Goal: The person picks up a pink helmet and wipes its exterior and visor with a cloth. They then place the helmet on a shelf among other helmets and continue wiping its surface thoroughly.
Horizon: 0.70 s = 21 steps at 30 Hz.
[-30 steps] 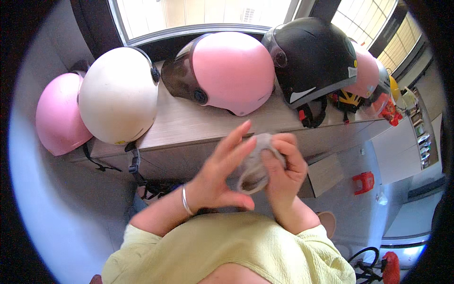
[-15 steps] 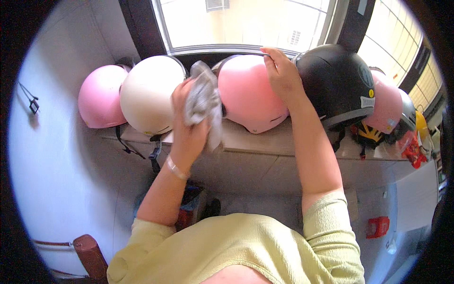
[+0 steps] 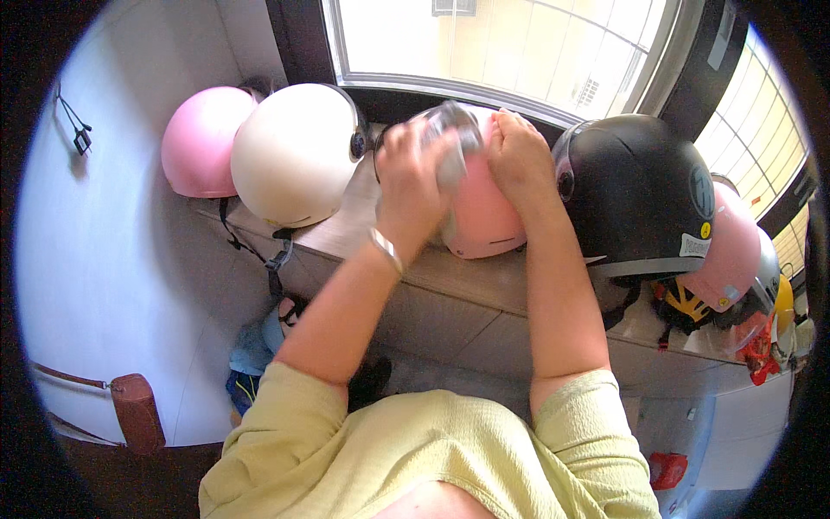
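Pink helmet (image 3: 488, 216), one, rounded shell, standing on the wooden shelf top (image 3: 350, 227) below the window (image 3: 510, 52), between the white helmet (image 3: 294, 160) on the left and the black helmet (image 3: 640, 190) on the right, partly covered by both hands. Left hand (image 3: 411, 177), with a bracelet (image 3: 386, 251) at the wrist: fingers closed round a grey cloth (image 3: 450, 166), blurred, set against the left part of the shell. Right hand (image 3: 521, 156), without cloth: laid over the upper right of the same shell, fingers bent toward the window side; whether they hook under an edge cannot be told. Hands near each other, apart, both at the one helmet. Handling, by judgement: helmet light for its bulk, stiff, the smooth shell likely slippery under a dry palm and apt to roll or slide if pushed from one side only; best held by the lower rim, or steadied with a spread palm opposite the push. Shell finish likely easily scratched by grit, though the body is hardly fragile. Cloth soft, limp, nearly weightless, likely to fold under pressure, best bunched in the palm with no loose corner trailing
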Motion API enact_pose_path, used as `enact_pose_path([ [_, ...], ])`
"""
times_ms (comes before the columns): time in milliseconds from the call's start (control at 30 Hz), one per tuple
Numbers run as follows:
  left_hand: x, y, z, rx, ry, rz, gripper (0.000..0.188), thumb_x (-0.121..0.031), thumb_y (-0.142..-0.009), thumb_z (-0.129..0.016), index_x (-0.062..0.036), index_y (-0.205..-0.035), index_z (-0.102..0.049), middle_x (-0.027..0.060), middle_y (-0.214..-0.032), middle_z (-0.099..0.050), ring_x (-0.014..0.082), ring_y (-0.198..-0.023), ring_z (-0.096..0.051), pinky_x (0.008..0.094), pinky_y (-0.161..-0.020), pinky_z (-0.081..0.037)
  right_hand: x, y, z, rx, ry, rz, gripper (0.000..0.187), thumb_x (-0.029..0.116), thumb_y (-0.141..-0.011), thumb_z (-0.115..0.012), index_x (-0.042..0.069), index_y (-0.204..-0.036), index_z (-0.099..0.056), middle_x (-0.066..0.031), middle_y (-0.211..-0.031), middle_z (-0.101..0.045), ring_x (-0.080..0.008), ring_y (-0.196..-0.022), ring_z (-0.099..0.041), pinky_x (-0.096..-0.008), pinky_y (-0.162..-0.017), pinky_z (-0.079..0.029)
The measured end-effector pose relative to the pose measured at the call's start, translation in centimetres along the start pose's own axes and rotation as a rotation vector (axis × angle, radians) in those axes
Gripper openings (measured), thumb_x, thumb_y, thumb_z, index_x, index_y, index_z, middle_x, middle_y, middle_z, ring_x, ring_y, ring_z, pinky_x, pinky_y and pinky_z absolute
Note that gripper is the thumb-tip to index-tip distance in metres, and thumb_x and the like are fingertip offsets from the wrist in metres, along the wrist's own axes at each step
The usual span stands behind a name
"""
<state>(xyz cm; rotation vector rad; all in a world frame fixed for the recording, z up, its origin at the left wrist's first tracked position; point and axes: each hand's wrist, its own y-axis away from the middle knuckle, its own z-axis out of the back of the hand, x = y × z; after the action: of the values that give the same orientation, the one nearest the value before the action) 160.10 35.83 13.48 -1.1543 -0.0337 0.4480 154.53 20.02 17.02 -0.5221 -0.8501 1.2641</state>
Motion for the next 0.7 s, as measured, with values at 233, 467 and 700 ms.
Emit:
enact_pose_path([
  [233,-0.6,1.2,2.2,0.098,0.090,0.000,0.036,-0.014,-0.072,-0.069,-0.0081,-0.107,-0.070,0.0184,-0.116,-0.058,0.0362,-0.108,-0.053,0.0447,-0.093,-0.044,0.3,0.2,-0.5,-0.059,-0.026,-0.008,0.030,0.017,-0.091,-0.049,-0.004,-0.103,-0.068,-0.0240,-0.114,-0.067,-0.0362,-0.109,-0.064,-0.0443,-0.098,-0.047],
  [467,3.6,-3.8,1.2,0.265,0.131,0.066,0.042,-0.014,-0.068,-0.070,-0.0083,-0.109,-0.071,0.0145,-0.110,-0.061,0.0341,-0.103,-0.055,0.0462,-0.086,-0.046,0.9,0.1,-0.6,-0.043,0.008,-0.010,0.031,0.016,-0.093,-0.047,-0.004,-0.106,-0.067,-0.0244,-0.115,-0.066,-0.0366,-0.110,-0.063,-0.0442,-0.099,-0.047],
  [700,3.5,-4.2,0.8,0.272,0.086,0.010,0.023,-0.023,-0.075,-0.067,-0.0115,-0.095,-0.073,0.0090,-0.108,-0.064,0.0294,-0.100,-0.057,0.0433,-0.080,-0.045,0.3,0.5,-0.7,-0.062,0.037,0.005,0.031,0.018,-0.093,-0.049,-0.004,-0.107,-0.066,-0.0242,-0.113,-0.066,-0.0372,-0.108,-0.063,-0.0439,-0.097,-0.048],
])
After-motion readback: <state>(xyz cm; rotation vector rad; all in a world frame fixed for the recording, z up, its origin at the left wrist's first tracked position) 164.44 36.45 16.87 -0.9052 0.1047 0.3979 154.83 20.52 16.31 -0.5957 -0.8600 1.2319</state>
